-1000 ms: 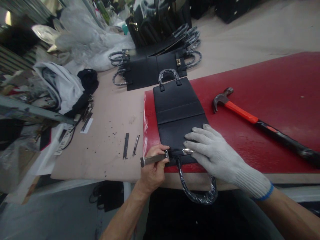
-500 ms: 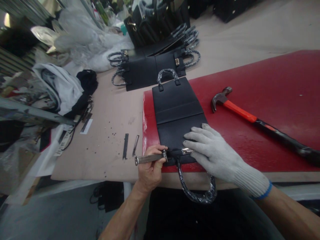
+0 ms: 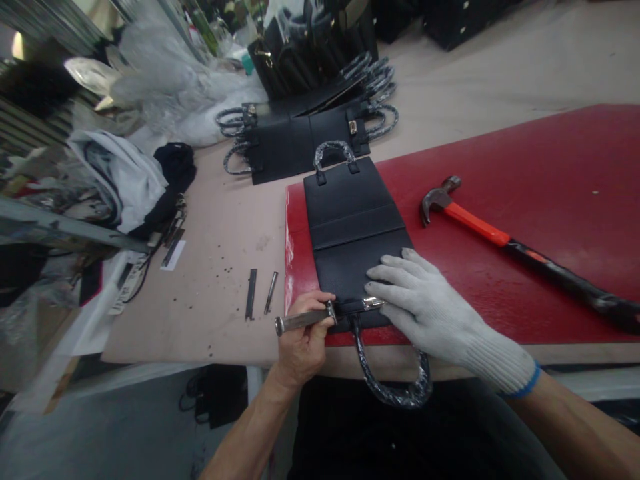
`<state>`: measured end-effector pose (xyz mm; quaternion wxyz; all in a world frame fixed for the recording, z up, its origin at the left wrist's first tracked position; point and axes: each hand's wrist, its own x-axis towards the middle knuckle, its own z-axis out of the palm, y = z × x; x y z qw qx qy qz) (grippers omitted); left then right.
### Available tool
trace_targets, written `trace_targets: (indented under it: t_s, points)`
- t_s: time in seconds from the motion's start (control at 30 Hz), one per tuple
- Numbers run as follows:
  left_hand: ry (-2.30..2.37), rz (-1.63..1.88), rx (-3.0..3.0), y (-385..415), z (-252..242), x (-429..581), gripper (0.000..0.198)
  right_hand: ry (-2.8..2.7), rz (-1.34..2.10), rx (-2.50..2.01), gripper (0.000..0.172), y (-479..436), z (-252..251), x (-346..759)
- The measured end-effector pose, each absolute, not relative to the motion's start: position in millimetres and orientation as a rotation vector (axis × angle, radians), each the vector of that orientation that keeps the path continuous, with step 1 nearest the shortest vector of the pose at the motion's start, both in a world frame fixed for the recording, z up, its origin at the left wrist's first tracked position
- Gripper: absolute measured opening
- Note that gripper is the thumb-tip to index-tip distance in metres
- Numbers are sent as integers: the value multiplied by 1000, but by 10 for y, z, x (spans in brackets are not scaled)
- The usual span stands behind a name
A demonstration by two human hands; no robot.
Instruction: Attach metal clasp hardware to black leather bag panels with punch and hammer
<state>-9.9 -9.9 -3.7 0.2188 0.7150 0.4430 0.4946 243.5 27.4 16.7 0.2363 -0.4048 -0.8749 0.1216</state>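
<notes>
A black handbag panel [image 3: 357, 220] lies flat on a red mat, with a plastic-wrapped handle [image 3: 395, 393] at its near end hanging past the table edge. My bare left hand [image 3: 305, 337] is closed around a metal punch [image 3: 303, 321], which is tilted, its working end at the strap by the panel's near left corner. My right hand [image 3: 425, 303], in a white knit glove, rests with fingers extended on the panel's near right part. Beside the gloved fingertips shows a shiny metal clasp [image 3: 373, 303] on the strap.
A claw hammer [image 3: 477, 223] with an orange and black handle lies on the red mat [image 3: 540, 160], to the right. Two slim metal tools [image 3: 251, 295] lie left of the mat among small black bits. Behind are stacked black panels [image 3: 285, 143], and plastic wrap [image 3: 165, 87] is heaped at back left.
The outer end of the punch has swung slightly toward me and to the right, while its working end stays at the strap. My right hand remains on the panel.
</notes>
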Motion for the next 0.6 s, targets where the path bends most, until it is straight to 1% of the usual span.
trace_targets:
  t_s: [0.27,0.43,0.6]
  points:
    - [1249,1327,2119,-196,-11,-40,15,-2412,331,-1095,28,283,148,2445]
    - [1354,1343,2019,-241,-31,-4,14,-2406,329,-1110,29,274,147,2448]
    - [1290,1335,2000,-178,-20,-12,14,-2402,339,-1109,29,274,158,2443]
